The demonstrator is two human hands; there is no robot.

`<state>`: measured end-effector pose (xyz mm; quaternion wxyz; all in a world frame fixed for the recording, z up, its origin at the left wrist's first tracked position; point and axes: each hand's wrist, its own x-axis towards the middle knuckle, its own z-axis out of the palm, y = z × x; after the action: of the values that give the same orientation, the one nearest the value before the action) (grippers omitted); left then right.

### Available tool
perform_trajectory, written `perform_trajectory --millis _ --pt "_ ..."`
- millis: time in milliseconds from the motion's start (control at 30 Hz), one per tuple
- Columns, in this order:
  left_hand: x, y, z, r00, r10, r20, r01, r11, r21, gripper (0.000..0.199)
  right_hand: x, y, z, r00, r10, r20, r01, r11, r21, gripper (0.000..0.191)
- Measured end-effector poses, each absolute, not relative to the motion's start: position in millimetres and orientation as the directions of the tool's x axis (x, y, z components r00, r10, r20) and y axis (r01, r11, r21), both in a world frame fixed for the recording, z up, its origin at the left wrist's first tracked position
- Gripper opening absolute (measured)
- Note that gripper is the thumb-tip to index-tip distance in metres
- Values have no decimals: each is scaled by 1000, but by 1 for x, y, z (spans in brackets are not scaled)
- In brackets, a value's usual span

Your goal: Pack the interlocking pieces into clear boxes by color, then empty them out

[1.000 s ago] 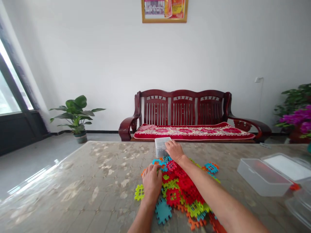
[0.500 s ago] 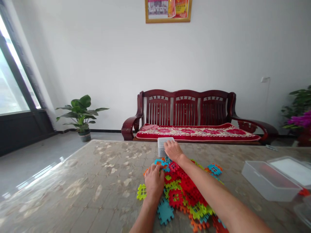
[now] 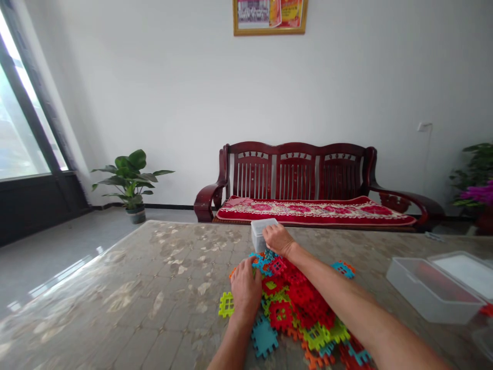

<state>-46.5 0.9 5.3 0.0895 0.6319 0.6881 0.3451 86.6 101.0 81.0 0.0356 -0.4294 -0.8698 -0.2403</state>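
Note:
Interlocking plastic puzzle pieces (image 3: 281,314) with notched edges, in red, lime, blue and orange, lie in a heap in front of me; many have window-like cutouts. My left hand (image 3: 246,290) rests over the heap's left edge, thumb a little apart from the bent fingers, fingertips by blue and orange pieces. At the far end of the heap stands a small translucent plastic box (image 3: 259,235). My right hand (image 3: 279,239) reaches across the heap with its fingers closed on that box's right side. My right forearm hides part of the heap.
A larger clear plastic container (image 3: 431,295) with its lid open stands on the right of the patterned tablecloth (image 3: 162,288). Beyond the table is a dark red wooden bench (image 3: 295,172). A potted plant (image 3: 133,180) stands on the floor at the left.
The small box has turned slightly, and my right hand has shifted from its front toward its right side. My left hand has stayed almost in place. The view has moved slightly.

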Motion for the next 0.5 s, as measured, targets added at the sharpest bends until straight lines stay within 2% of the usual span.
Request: perform_trajectory --millis 233,500 --pt "-43 2 3 -281 903 325 805 37 593 50 89 86 94 -674 692 259 727 559 398 24" --pt "-46 6 5 -326 860 393 708 -53 704 76 85 64 121 -678 673 295 727 554 405 21"
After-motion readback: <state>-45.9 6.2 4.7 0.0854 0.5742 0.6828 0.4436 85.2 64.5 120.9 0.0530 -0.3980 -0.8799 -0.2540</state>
